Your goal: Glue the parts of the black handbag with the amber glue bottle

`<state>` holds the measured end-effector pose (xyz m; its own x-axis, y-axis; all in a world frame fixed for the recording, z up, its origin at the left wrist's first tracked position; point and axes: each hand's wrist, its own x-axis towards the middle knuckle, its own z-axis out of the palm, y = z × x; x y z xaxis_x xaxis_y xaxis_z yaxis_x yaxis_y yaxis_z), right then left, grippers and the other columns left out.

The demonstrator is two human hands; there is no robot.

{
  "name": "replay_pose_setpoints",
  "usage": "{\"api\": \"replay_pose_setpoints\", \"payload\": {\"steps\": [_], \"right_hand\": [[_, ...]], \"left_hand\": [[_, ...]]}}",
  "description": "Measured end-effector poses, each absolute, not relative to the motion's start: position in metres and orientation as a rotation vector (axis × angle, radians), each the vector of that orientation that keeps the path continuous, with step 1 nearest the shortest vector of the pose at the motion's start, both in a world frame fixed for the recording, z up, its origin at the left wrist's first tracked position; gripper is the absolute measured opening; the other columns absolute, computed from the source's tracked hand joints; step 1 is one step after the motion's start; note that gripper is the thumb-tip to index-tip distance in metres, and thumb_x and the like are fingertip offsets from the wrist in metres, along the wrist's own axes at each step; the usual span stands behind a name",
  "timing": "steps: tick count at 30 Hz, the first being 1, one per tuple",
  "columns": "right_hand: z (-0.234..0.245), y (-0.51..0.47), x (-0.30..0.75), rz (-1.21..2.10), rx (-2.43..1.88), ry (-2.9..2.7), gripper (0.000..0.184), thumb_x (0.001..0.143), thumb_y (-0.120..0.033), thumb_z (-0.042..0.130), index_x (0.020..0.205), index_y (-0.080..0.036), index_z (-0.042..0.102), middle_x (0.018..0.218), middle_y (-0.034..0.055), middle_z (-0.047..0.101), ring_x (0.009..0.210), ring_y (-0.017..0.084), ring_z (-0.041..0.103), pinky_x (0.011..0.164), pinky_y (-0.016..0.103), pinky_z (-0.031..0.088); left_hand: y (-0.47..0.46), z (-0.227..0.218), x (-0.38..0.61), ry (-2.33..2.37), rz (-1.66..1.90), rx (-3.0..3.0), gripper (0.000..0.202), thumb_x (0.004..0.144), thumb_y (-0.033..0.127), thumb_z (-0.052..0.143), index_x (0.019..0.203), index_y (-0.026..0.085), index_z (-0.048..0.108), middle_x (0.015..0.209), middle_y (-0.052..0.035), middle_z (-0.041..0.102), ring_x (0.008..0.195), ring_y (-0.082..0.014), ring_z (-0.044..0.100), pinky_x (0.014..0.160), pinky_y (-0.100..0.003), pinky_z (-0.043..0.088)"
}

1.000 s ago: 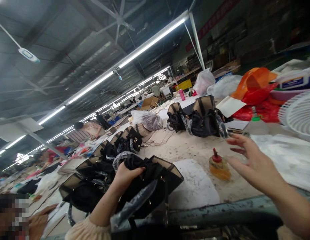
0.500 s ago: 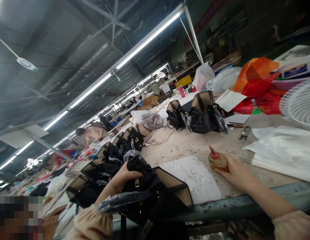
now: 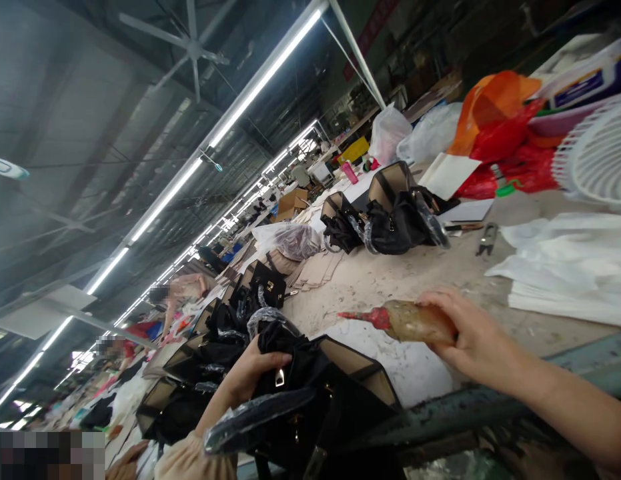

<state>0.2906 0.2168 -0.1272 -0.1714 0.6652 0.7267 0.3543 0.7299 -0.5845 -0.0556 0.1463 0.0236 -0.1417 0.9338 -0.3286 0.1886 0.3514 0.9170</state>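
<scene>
My left hand [image 3: 250, 377] is closed on the top of a black handbag [image 3: 315, 393] with a tan lining, at the near edge of the worktable [image 3: 415, 280]. Plastic-wrapped handles [image 3: 255, 417] of the bag hang towards me. My right hand [image 3: 473, 337] grips an amber glue bottle [image 3: 410, 321] with a red nozzle. The bottle is lifted off the table and tipped sideways, nozzle pointing left over a white sheet [image 3: 405, 363].
More black handbags [image 3: 390, 217] stand further along the table and in a row [image 3: 225, 320] to the left. Folded white cloth [image 3: 565, 267], a white fan guard [image 3: 597, 153], pliers [image 3: 485, 239] and orange and red bags [image 3: 495, 120] lie at right. People work at distant tables.
My right hand reached out, closed on the glue bottle, then lifted it and tipped it sideways to the left. My left hand kept hold of the handbag.
</scene>
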Motion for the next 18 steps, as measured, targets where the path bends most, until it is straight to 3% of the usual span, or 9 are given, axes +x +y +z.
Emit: {"api": "replay_pose_setpoints", "payload": {"steps": [5,10,18], "right_hand": [[-0.118,0.209,0.294,0.206,-0.711,-1.808,0.054,0.074,0.000,0.048,0.123,-0.022,0.051,0.108,0.0096,0.047,0.098,0.025,0.053,0.079,0.036,0.049],[-0.113,0.207,0.293,0.166,-0.658,-1.910,0.070,0.068,0.011,0.038,0.131,-0.019,0.050,0.102,0.0087,0.043,0.095,0.023,0.048,0.080,0.037,0.047],[-0.101,0.202,0.286,0.093,-0.531,-1.983,0.055,0.086,0.006,0.039,0.136,-0.015,0.049,0.097,0.0103,0.047,0.091,0.023,0.047,0.078,0.038,0.046]], "left_hand": [[0.154,0.024,-0.059,1.596,0.881,1.125,0.037,0.056,0.021,0.087,0.086,0.013,0.067,0.079,-0.0058,0.071,0.071,-0.0200,0.067,0.068,-0.028,0.053],[0.150,0.028,-0.047,1.554,0.874,0.999,0.041,0.059,0.016,0.085,0.095,0.015,0.067,0.084,-0.0074,0.073,0.077,-0.0264,0.070,0.074,-0.036,0.056],[0.151,0.028,-0.051,1.536,0.871,0.959,0.042,0.057,0.013,0.085,0.095,0.014,0.066,0.081,-0.0066,0.072,0.073,-0.0236,0.070,0.070,-0.032,0.057]]}}
